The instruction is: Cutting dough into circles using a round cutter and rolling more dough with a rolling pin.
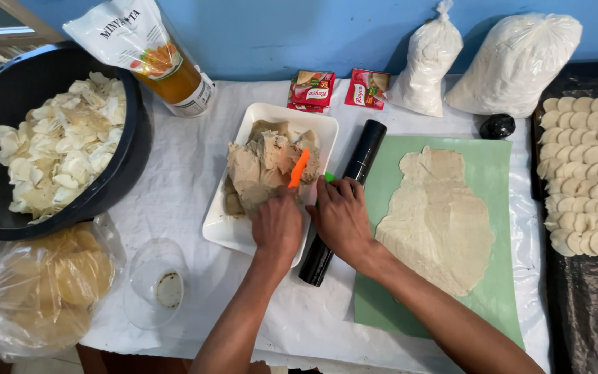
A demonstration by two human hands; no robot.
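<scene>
Head view, hands at centre of the white-covered table (195, 173).

Left hand (277, 225): fingers curled closed around the handle of an orange plastic blade (299, 168), a knife or scraper; the grip itself is hidden under the knuckles. The blade sticks out of the fist toward 1 o'clock and its tip is sunk in, or lying on, the tan lump of dough (266, 166).

Right hand (342, 218): lies just beside the left, at its 3 o'clock, fingertips pointing to 11 o'clock at the right edge of the white rectangular plate (223, 232). A small bright green bit (329, 176) shows at its fingertips. Whether the hand pinches it or only rests there, I cannot tell.

Key relation: the dough sits on the plate at 12 o'clock from both hands, directly ahead. Its mass runs roughly 12-to-6, along the plate's long side. The left hand is the nearer, already over the plate's near end; the right reaches it only at the plate's right rim.

Around: a black cylinder roller (344, 201) lies on a 1-to-7 o'clock line, passing under the right hand, between the plate and the green mat (500, 180). A thin rolled sheet of pale dough (437, 221) lies on the mat at 3 o'clock from the hands, well apart from the lump.
</scene>
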